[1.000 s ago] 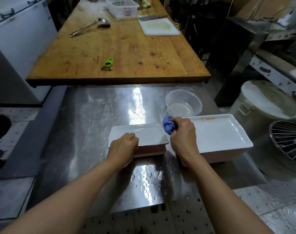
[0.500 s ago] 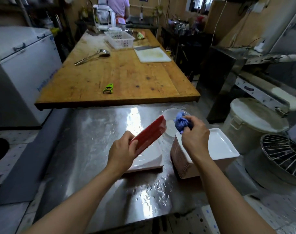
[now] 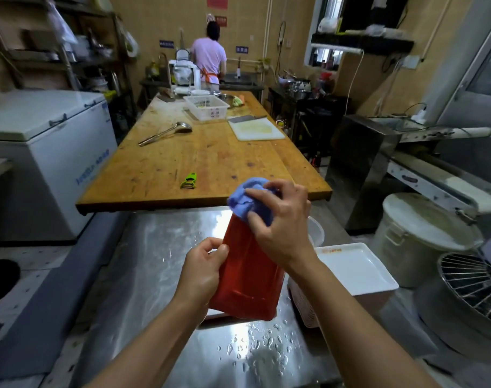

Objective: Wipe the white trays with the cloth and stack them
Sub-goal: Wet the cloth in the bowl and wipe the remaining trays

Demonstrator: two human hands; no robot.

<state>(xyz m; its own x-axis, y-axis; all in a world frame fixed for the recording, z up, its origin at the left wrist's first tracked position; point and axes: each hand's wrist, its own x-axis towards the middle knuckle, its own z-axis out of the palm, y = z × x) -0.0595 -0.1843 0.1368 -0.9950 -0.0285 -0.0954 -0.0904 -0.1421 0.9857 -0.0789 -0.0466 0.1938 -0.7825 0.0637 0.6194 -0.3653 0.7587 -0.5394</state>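
A tray (image 3: 247, 278) stands lifted on end above the wet steel table (image 3: 160, 264), its red underside turned toward me. My left hand (image 3: 203, 271) grips its left edge. My right hand (image 3: 278, 219) holds a bunched blue cloth (image 3: 245, 198) against the tray's top edge. To the right, a stack of white trays (image 3: 359, 270) sits on the steel table, the top one facing up. Part of another tray shows under the lifted one, mostly hidden.
A clear plastic bowl (image 3: 317, 232) stands behind my right wrist. Beyond lies a wooden table (image 3: 199, 161) with a green peeler (image 3: 188, 181), ladle, cutting board and white basket. A lidded white bucket (image 3: 423, 242) and a wire rack (image 3: 474, 287) are at right, a freezer (image 3: 45, 152) at left. A person stands at the far sink.
My left hand has tipped the tray further up, from slanted to nearly on end. My right hand has brought the cloth from over the stack to the tray's top edge.
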